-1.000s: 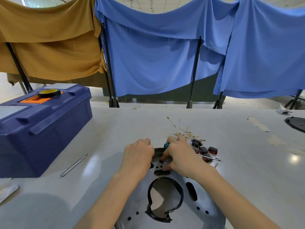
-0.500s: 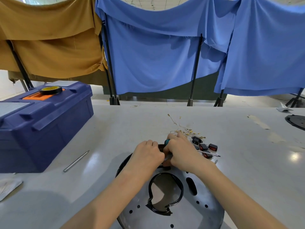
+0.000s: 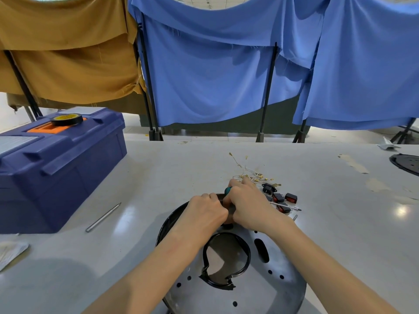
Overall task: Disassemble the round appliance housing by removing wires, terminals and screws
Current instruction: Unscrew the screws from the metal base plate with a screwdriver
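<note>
Hands: closer together than a second ago; we see the gap between them gone and the left knuckles now against the right hand.
Toolbox (image 3: 61,168): blue, lid closed, far left on the table (image 3: 181,159).
Tape roll (image 3: 66,119): black and yellow, flat on the toolbox lid.
Metal rod (image 3: 103,217): on the table just right of the toolbox, well apart from the housing.
Left hand (image 3: 204,214): fingers curled down over the housing's far part. What lies under them is hidden, so we cannot tell if they grip anything.
Round housing (image 3: 249,298): grey metal plate with holes, flat on the table at bottom centre, under both forearms.
Black ring (image 3: 217,283): lines the housing's centre opening, ragged at the near side.
Screwdriver (image 3: 227,190): we see only the teal handle end, poking out above the right fist.
Right hand (image 3: 247,205): wrapped round the screwdriver, over the housing's far edge.
Wires with terminals (image 3: 251,175): loose tangle on the table just beyond the right hand.
Switches (image 3: 291,197): black and red, clustered right of the right hand.
Thin shaft (image 3: 285,205): lies among the switches.
Black disc (image 3: 405,163): far right edge, partly cut off.
</note>
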`<state>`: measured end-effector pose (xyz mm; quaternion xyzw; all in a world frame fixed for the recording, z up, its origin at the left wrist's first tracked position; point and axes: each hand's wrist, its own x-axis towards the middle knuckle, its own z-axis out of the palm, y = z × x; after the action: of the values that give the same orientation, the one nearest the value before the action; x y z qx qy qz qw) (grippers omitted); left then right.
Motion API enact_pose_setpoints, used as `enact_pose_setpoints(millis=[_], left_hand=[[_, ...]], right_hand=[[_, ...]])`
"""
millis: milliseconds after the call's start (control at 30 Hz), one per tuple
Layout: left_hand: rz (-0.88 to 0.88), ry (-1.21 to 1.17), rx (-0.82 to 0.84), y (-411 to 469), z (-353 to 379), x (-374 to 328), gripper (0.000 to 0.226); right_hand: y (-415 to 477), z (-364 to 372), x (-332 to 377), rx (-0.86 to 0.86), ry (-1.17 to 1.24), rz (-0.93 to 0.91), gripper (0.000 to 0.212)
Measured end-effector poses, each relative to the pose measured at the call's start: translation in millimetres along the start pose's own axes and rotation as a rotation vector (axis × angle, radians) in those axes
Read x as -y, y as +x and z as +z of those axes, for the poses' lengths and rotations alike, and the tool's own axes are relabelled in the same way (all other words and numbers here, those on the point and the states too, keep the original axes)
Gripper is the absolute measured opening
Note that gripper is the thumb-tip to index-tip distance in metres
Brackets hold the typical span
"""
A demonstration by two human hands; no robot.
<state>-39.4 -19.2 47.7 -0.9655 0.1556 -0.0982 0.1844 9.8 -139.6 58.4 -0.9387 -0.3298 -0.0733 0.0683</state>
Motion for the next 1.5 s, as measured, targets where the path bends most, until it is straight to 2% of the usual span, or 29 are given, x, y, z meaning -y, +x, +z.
enact_pose_setpoints(millis=[333, 533, 633, 667, 733, 800, 1067, 1500], left_hand=[[-0.003, 0.0, -0.01, -0.5, 1.3, -2.1, 0.023], [-0.035, 0.016, 0.038, 0.0, 0.3, -0.2, 0.024], [-0.027, 0.008, 0.072, -3.5, -10.1, -0.2, 0.015], [-0.048, 0.019, 0.1, -4.6, -17.3, 1.3, 0.013], [-0.115, 0.02, 0.036, -4.1, -24.6, 6.1, 0.018], [-0.119, -0.028, 0.077, -2.2, -12.7, 6.1, 0.015], [-0.071, -0.009, 0.002, -3.6, -3.5, 1.7, 0.023], [-0.048, 0.014, 0.036, -0.1, -0.9, -2.6, 0.022]], right_hand=[[-0.9, -0.9, 1.1, 0.001, 0.002, 0.008, 0.023], [-1.4, -2.3, 2.1, -0.001, 0.008, 0.016, 0.024], [-1.7, -2.3, 2.0, -0.008, 0.017, 0.014, 0.023], [-2.0, -2.1, 1.8, -0.01, 0.013, 0.012, 0.023], [-2.6, -1.7, 1.6, -0.012, 0.008, 0.011, 0.022], [-2.9, -1.3, 1.7, -0.018, 0.014, 0.008, 0.021], [-2.1, -0.7, 1.3, -0.017, 0.027, 0.004, 0.021], [-3.2, -2.9, 2.5, -0.006, 0.046, 0.013, 0.027]])
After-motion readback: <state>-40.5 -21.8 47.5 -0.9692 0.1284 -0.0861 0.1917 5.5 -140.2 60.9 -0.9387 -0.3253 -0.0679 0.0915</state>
